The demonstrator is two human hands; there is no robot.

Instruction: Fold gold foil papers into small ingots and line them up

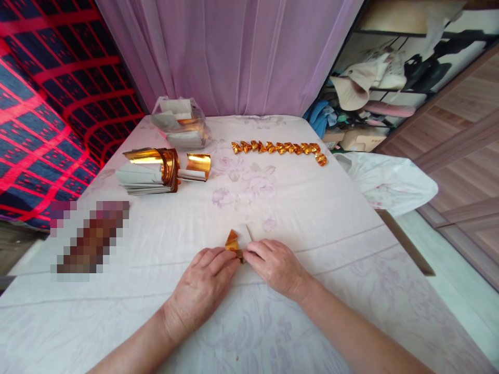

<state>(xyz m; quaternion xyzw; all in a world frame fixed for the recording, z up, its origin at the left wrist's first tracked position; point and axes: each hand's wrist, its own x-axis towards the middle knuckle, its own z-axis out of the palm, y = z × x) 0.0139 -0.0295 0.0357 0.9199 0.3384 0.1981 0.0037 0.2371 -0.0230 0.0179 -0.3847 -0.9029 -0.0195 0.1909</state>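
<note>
A small piece of gold foil paper (236, 241), partly folded with its white back showing, lies on the pale flowered cloth near me. My left hand (202, 286) pinches its near left edge with the fingertips. My right hand (275, 265) pinches the near right edge, fingers pressed down on the fold. Both hands meet at the paper's lower corner.
A row of several folded gold pieces (279, 148) lies at the far middle of the cloth-covered table (312, 218). A stack of gold and white sheets (150, 170) sits far left, a clear bag of sheets (181, 122) behind it. A white plastic bag (390, 182) hangs off the right edge.
</note>
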